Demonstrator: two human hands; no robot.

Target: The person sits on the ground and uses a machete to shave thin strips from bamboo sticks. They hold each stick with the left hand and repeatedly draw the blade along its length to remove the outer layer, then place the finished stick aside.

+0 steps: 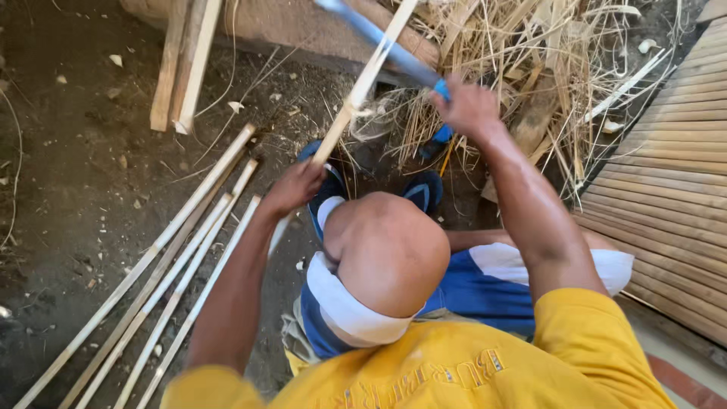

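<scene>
Two hands: both raised over the knee, each closed on something.
Left hand (297,187): fingers wrapped tight around the lower part of a strip (362,85); no gap shows in the fist.
Strip: pale split bamboo, flat and narrow, smooth-faced; it slants up and away from the left fist towards the top edge, with a frayed, fibrous spot near its middle.
Right hand (469,108): fist shut on the handle of a blade (382,39); fingers fully curled, knuckles up.
Blade: long, blue, blurred; it runs up-left from the right fist and crosses the strip just above the frayed spot. Whether the edge touches the strip cannot be told.
Knee (390,250): bare and round, bent up between the two forearms, just below the left hand.
Shorts (485,288): blue cloth with white bands.
Shirt (454,363): yellow, at the bottom edge.
Slats (174,280): several long, thin pale bamboo lengths lying side by side on the ground (83,174), left of the left arm.
Ground: dark packed earth, gritty, dotted with chips.
Shavings (530,68): dry straw-coloured heap of curls and splinters beyond the right hand.
Mat (666,174): ribbed tan bamboo surface at right.
Sandals (424,189): blue, under the strip.
</scene>
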